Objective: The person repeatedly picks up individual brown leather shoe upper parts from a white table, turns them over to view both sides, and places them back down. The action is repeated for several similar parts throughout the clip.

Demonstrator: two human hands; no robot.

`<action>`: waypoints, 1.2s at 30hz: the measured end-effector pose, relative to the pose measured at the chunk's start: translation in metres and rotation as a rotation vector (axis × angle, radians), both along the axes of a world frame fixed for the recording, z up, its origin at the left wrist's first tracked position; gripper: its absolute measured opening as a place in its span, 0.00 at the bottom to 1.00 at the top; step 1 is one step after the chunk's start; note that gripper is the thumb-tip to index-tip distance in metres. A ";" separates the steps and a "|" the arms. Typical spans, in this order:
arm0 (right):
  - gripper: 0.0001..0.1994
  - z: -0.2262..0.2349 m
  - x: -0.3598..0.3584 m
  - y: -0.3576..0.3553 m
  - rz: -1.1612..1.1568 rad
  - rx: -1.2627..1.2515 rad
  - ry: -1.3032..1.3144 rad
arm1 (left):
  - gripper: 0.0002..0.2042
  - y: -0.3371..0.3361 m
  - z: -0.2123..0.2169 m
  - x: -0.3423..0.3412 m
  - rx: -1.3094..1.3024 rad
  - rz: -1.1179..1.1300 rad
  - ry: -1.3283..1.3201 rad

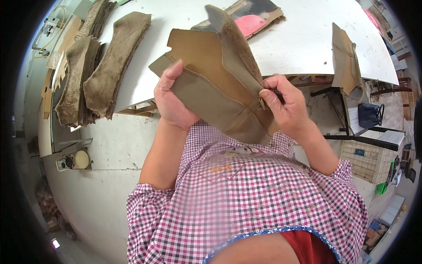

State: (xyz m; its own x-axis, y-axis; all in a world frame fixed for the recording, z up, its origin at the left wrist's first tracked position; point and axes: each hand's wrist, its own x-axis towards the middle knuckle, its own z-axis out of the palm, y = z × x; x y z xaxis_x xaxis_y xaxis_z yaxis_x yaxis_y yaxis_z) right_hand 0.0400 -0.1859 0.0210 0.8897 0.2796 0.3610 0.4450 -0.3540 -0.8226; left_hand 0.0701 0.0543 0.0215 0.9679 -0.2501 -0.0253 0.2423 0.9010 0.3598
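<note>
Brown, fuzzy-looking cut pieces [118,57] lay stacked over the white worktop [307,48] at far left. Next, the left hand [173,99] held a stitched, two-tone brown leathery panel [193,88] above the lap, thumb over its edge, other fingers hidden behind. The right hand [288,108] pinched its seam edge, thumb against forefinger. Looked light, kinda floppy, not slippery; I'd have gripped the stitched edges.

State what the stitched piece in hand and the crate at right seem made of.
Stitched piece: likely leather or suede, real or imitation; smooth, matte panels, with fuzzy pile on one flap. Crate: probably moulded plastic, pale and dull, given its gridlike walls.
</note>
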 end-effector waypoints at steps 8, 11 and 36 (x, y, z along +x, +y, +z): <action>0.29 0.027 0.062 0.009 0.079 0.237 0.129 | 0.21 -0.001 0.002 -0.012 -0.118 -0.163 -0.029; 0.28 0.033 0.078 0.027 0.369 0.602 0.574 | 0.21 -0.006 0.010 -0.017 -0.142 -0.224 -0.042; 0.13 0.025 0.026 0.023 -0.165 0.147 -0.243 | 0.22 0.000 0.017 -0.031 -0.259 -0.008 0.012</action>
